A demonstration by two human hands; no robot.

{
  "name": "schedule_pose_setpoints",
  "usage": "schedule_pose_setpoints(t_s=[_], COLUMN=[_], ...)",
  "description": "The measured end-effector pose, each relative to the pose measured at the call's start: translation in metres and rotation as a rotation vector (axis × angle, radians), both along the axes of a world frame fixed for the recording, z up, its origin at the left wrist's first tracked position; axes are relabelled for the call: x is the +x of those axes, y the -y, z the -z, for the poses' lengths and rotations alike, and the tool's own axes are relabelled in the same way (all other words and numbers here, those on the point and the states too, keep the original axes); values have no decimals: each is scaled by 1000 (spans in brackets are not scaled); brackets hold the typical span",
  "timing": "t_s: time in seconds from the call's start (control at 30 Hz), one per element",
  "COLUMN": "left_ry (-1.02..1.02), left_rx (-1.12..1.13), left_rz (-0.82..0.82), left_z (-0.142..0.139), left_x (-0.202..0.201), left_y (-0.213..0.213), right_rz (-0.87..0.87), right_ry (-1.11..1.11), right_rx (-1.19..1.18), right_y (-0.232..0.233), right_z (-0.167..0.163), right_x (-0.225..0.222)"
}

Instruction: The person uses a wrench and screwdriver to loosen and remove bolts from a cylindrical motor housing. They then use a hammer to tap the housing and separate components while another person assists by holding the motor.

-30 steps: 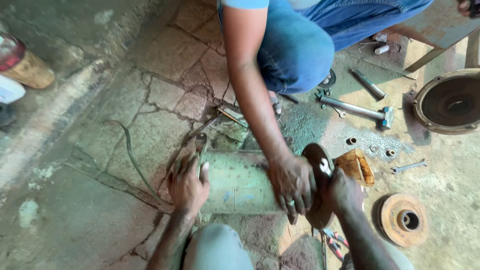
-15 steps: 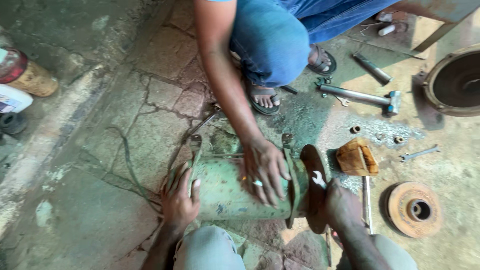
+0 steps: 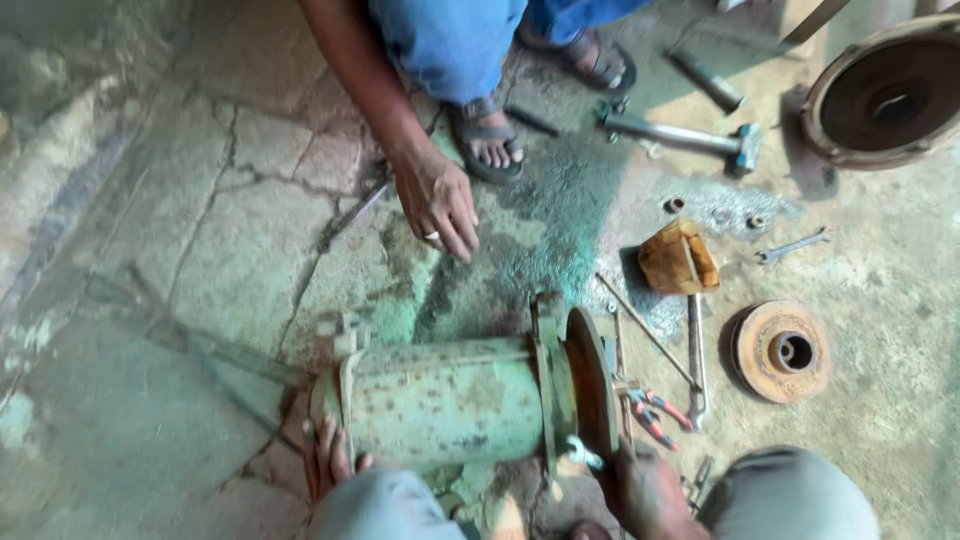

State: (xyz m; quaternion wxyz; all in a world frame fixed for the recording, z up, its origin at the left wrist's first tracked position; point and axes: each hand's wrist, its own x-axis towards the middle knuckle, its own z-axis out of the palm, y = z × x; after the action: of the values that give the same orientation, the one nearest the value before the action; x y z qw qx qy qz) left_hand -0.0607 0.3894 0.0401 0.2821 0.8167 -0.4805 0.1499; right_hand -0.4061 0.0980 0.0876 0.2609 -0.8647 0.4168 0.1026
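Cracked stone floor (image 3: 200, 250), a green metal cylinder (image 3: 445, 400) lying on its side among scattered tools.

The left hand (image 3: 328, 460) lies with open fingers against the cylinder's left end; the right hand (image 3: 645, 490) is at the rusty flange (image 3: 592, 380) on the right end, though whether it grips cannot be told. A second person's hand (image 3: 438, 200) hovers open above the floor, apart from the cylinder. A hammer (image 3: 680, 135), a spanner (image 3: 792, 245), red-handled pliers (image 3: 652, 412) and a rusty disc (image 3: 782, 350) lie nearby.

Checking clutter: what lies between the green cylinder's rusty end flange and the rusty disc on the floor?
Red-handled pliers and a long metal rod, seen from the head view.
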Motion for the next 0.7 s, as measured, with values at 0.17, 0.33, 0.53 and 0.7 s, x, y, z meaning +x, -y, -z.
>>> schedule_pose_setpoints(t_s=[0.17,0.33,0.53,0.7], left_ry=[66,159,132,-414], left_rx=[231,-107,448,501], left_rz=[-271,-146,-233,52], left_z=[-11,-118,-250,-229], left_x=[-13,39,76,4], left_y=[-5,22,91,190], right_rz=[-184,-20,302,572], right_ry=[-315,-103,700,1054], right_rx=[-11,113,582,1145], right_y=[5,56,125,127], right_z=[-13,-99,-187,-168], right_x=[3,27,43,60])
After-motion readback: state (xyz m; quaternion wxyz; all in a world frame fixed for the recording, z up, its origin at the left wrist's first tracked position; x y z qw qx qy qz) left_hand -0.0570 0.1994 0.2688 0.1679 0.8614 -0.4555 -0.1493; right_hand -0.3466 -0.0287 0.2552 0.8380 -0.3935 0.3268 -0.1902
